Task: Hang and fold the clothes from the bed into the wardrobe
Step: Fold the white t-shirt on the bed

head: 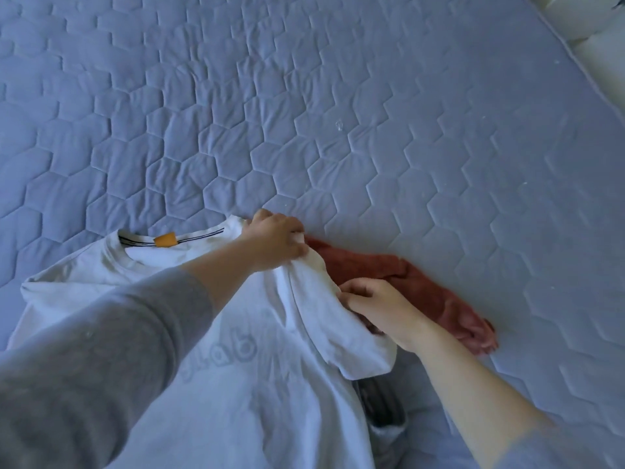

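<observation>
White T-shirt (216,384) lies on the bed (338,113) at lower centre-left, collar away from the person, orange tag (164,240) at the neckline, faint lettering showing through the cloth. Left hand (275,243), grey sleeve (101,350) on the arm, grips the shirt's right-side shoulder, fingers curled into the fabric. Right hand (378,308) pinches the short sleeve (338,333) on that side, fingers bent round its edge; the sleeve is lifted and folded toward the body. Rust-red garment (416,289) lies crumpled just beside, partly behind both hands. Dark grey garment (382,404) shows below the sleeve. Bed cover blue-grey, hexagon quilting.
</observation>
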Tool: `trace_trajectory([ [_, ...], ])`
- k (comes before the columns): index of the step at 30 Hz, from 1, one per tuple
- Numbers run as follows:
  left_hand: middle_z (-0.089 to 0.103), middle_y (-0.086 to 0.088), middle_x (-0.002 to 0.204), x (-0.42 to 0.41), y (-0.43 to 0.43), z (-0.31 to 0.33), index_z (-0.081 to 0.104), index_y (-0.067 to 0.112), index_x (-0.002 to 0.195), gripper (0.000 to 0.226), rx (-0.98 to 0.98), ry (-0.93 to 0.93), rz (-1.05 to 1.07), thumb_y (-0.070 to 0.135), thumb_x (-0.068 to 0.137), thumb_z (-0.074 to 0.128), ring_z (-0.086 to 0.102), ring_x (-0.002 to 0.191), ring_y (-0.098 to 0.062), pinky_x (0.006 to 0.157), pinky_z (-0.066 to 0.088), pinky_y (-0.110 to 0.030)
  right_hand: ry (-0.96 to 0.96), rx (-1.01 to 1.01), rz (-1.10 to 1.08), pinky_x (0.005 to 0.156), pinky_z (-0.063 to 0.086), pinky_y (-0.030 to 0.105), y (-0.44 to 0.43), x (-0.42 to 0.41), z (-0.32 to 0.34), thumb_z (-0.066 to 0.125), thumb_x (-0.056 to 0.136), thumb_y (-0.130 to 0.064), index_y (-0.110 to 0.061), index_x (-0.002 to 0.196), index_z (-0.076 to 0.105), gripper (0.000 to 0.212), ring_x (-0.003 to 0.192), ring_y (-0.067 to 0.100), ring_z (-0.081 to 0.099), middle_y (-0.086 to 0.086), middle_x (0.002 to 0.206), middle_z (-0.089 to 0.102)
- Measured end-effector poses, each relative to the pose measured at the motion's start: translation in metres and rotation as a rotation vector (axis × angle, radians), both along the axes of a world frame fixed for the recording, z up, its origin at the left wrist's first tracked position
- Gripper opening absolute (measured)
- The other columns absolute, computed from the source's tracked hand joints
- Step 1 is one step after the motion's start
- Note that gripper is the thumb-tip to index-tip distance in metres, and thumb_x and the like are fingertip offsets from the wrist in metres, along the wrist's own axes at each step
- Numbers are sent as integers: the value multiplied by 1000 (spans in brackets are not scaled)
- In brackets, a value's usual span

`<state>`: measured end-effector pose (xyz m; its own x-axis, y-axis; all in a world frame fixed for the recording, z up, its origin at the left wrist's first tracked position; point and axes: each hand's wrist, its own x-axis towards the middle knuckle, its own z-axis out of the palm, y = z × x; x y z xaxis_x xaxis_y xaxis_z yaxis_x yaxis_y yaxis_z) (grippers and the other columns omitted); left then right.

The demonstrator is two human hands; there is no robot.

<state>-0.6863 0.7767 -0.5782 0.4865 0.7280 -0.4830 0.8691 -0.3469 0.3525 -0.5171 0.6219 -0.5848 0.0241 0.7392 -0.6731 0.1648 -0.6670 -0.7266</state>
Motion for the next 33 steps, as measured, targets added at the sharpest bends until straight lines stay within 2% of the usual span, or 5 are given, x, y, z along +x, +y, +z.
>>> trace_trajectory([
  [5,58,5,96,-4,16,6,65,24,92,10,95,-143,34,31,91,59,43,109,-23,88,39,-34,-114,208,-122,51,39,16,8,15,16,68,87,-21,-8,76,66,17,52,4,49,-9,56,57],
  [12,57,2,90,9,26,15,61,19,88,8,156,-378,141,17,92,55,54,83,-18,65,34,-26,-885,705,-62,51,39,28,18,31,19,70,83,-27,-20,75,58,16,51,9,46,-11,53,45],
  [18,57,4,104,4,19,-2,65,21,107,21,24,-207,136,26,97,47,52,84,-10,61,36,-22,-698,-9,268,67,51,36,-8,40,-18,49,91,-54,-20,81,64,39,71,11,60,-7,75,66],
  [28,57,11,77,12,23,-5,65,24,83,10,37,-389,299,19,91,60,52,69,-3,55,35,-16,-89,216,-775,57,53,35,-26,54,-9,67,89,-33,-18,87,66,15,69,20,65,4,77,70],
  [33,63,6,72,21,25,-5,71,18,86,9,-33,-475,501,15,90,63,59,47,7,41,40,-5,183,265,-745,64,55,33,-21,63,-2,70,84,-11,-35,112,67,36,81,21,69,4,102,72],
])
